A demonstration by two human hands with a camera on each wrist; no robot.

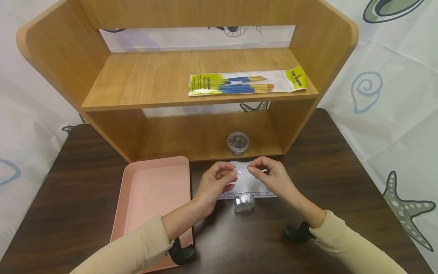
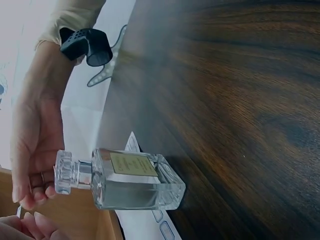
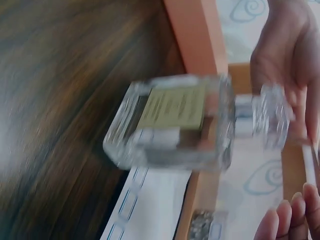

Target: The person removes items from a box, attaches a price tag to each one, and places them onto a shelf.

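Observation:
My left hand pinches a small white label with a blue border between thumb and forefinger. Just right of it, my right hand has thumb and forefinger brought together; whether they grip the label's edge is not clear. In the left wrist view the label is a thin white strip between the two hands' fingertips. Below the hands a clear glass perfume bottle stands upright on the table, its faceted stopper on top and a pale yellow label on its side. A white label sheet with blue-outlined rectangles lies behind the bottle.
A pink tray lies left of the hands. Behind stands a wooden shelf. Its upper board carries a pack of artist brushes, with a label on it. On the lower board sits a round clear tub of small dark pieces.

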